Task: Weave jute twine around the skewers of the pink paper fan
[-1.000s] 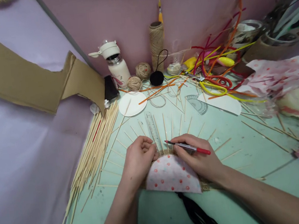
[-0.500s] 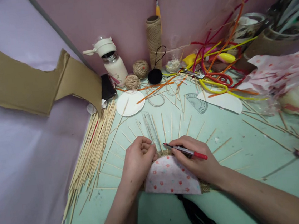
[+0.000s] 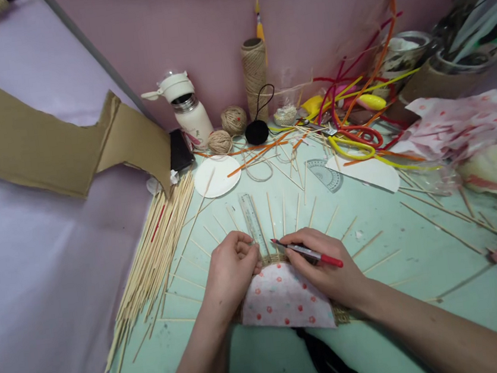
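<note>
A half-round piece covered in white cloth with red flowers [image 3: 283, 299] lies in front of me. It has a woven twine rim [image 3: 277, 259], and thin wooden sticks [image 3: 298, 212] fan out from it. My left hand [image 3: 234, 263] is curled at the left of the rim, its fingertips pinched at the lower end of a clear ruler [image 3: 251, 216] that lies along one stick. In my right hand [image 3: 326, 261] is a red marker pen [image 3: 310, 253], its tip beside a stick just right of the ruler. Both palms partly cover the rim.
A pile of loose sticks [image 3: 151, 275] lies at the left, below a cardboard piece [image 3: 32, 139]. Along the back stand a white bottle [image 3: 194, 121] and a twine spool [image 3: 256, 78]. A protractor [image 3: 325, 174] and coloured pipe cleaners [image 3: 355, 144] lie right. A black tassel [image 3: 326, 360] hangs in front.
The view has tipped up slightly, so things sit a little lower in the picture. Both hands, the ruler and the pen keep nearly the same places.
</note>
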A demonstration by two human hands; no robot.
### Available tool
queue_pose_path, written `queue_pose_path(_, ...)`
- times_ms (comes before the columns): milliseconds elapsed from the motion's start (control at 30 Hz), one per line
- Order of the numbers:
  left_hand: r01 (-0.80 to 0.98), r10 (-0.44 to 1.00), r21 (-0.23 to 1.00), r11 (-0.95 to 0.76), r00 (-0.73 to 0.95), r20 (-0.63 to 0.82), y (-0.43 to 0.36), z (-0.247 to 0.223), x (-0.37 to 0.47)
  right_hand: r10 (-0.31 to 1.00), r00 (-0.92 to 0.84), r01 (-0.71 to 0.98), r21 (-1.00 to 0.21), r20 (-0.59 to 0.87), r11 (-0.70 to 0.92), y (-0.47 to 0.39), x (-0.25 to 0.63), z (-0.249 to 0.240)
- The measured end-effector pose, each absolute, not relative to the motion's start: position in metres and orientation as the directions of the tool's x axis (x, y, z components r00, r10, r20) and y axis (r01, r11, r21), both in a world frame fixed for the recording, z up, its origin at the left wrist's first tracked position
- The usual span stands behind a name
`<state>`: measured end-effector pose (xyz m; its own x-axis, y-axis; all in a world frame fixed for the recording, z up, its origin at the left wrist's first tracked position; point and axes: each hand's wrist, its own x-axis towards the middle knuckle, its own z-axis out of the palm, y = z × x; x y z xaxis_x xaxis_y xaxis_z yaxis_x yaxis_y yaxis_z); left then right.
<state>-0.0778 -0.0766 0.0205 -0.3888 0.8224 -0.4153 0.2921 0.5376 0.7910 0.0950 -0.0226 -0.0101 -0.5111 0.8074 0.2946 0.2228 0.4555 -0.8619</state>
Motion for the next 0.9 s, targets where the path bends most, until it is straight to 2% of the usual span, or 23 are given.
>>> queue_pose_path(167,0.306,0.814,0.774,0.554,-0.395,-0.426,-0.076,0.021,-0.078,0.831,-0.480,0.227,-0.875,0.281,0.427,-0.020,0.096,-0.005)
queue_pose_path(367,0.329,0.827,0.777,0.537,-0.385,-0.409,-0.078,0.016,-0.080,0.891,-0.446,0.286,-0.930,0.085,0.231,-0.013,0.089,0.008)
queue_pose_path(467,0.340,0.831,0.773,0.535,-0.378,-0.408,-0.078,0.015,-0.081,0.887,-0.460,0.288,-0.940,0.032,0.183,-0.012,0.083,0.008)
queue_pose_path(900,0.313,0.825,0.780,0.541,-0.379,-0.420,-0.076,0.020,-0.079,0.881,-0.470,0.283,-0.937,0.049,0.203,-0.015,0.080,-0.008)
